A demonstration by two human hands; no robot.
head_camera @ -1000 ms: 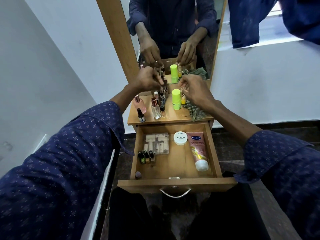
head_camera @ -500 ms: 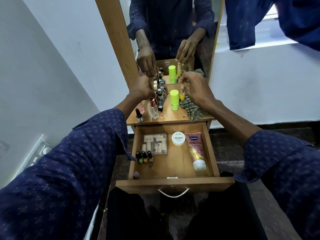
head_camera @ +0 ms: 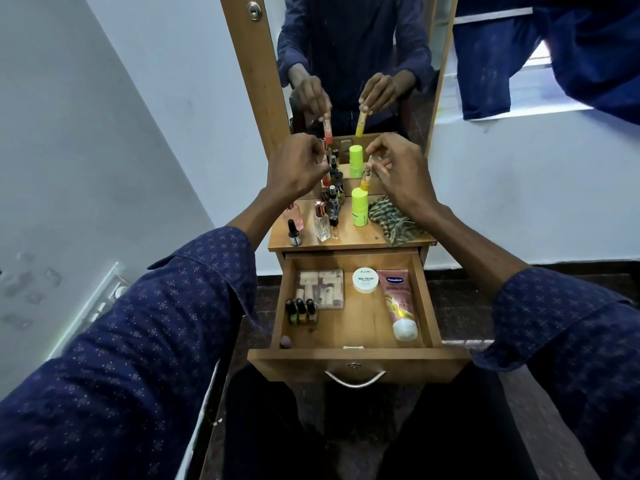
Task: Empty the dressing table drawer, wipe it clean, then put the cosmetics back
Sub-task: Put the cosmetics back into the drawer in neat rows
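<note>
- Since 1 s ago: both hands have lifted clear of the bottle cluster on the wooden dressing-table surface (head_camera: 363, 237). The left hand (head_camera: 298, 168) now pinches a slim red-tinted tube (head_camera: 325, 180); the right hand (head_camera: 398, 171) pinches a small yellow-capped tube (head_camera: 364, 183). The mirror shows both tubes hanging from the fingertips.
- Meaning: prob. the put-back stage. The open wooden drawer (head_camera: 427, 299) already holds a pink lotion tube (head_camera: 398, 306), white round nail-polish jar (head_camera: 365, 280), beige sample pack (head_camera: 322, 289) and three small polish bottles (head_camera: 301, 311); several bottles & a lime-green stick (head_camera: 359, 207) are left on top, beside a checked green cloth (head_camera: 394, 221).
- Pose: both arms stretched fwd, wrists raised, fingers curled into fingertip pinches, hands apart w/ the green stick between them.
</note>
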